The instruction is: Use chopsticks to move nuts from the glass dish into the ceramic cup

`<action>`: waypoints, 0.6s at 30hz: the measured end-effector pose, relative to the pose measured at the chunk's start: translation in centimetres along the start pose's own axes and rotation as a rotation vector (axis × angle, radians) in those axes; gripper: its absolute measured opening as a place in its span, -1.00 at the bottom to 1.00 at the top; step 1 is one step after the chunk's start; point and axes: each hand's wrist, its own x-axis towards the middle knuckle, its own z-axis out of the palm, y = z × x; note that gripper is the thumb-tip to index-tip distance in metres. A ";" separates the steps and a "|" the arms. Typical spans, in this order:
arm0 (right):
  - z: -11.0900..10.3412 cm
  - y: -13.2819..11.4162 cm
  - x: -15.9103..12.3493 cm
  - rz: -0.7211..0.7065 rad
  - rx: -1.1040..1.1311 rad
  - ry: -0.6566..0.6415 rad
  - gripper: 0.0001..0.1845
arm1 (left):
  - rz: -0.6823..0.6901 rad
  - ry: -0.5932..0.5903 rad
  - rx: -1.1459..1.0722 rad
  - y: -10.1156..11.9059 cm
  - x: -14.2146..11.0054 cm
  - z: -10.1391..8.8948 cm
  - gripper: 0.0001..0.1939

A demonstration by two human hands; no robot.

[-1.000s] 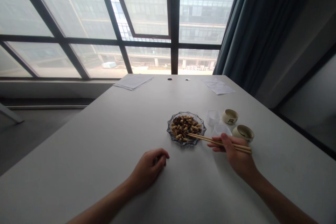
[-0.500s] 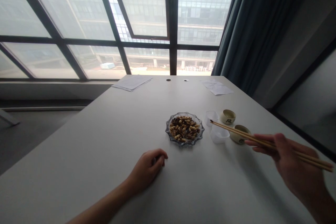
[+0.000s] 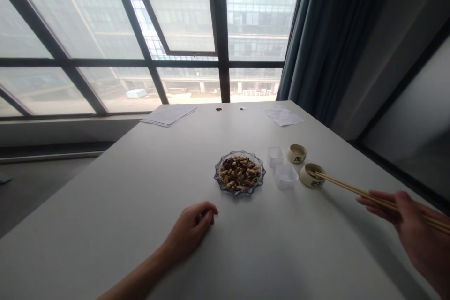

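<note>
Head view: our right hand point(image 3: 418, 220) pinches the wooden chopsticks point(image 3: 372, 198) firmly, tips over the ceramic cup point(image 3: 306, 179); our left hand point(image 3: 188, 232) rests curled, empty.

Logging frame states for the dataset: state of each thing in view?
Right hand: holding chopsticks
Chopsticks: tips over nearer cup
Farther cup: upright
Left hand: curled, resting on table
Glass dish: upright, heaped with nuts
Clear tubs: upright, uncovered
Curtain: hanging
</note>
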 end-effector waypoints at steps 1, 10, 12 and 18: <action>0.2 -0.1 -0.1 0.026 -0.001 0.027 -0.71 | 0.000 0.002 0.002 0.0 0.0 0.0 -0.68; 0.6 -0.6 -0.8 0.071 0.007 0.113 -0.73 | -0.003 0.001 -0.001 0.3 0.2 -0.1 -0.69; 0.5 -0.6 -0.9 0.091 0.030 0.126 -0.71 | -0.007 -0.002 -0.002 0.5 0.2 -0.2 -0.69; 0.5 -0.5 -0.8 0.096 0.075 0.129 -0.71 | 0.002 -0.001 0.001 0.5 0.0 -0.2 -0.68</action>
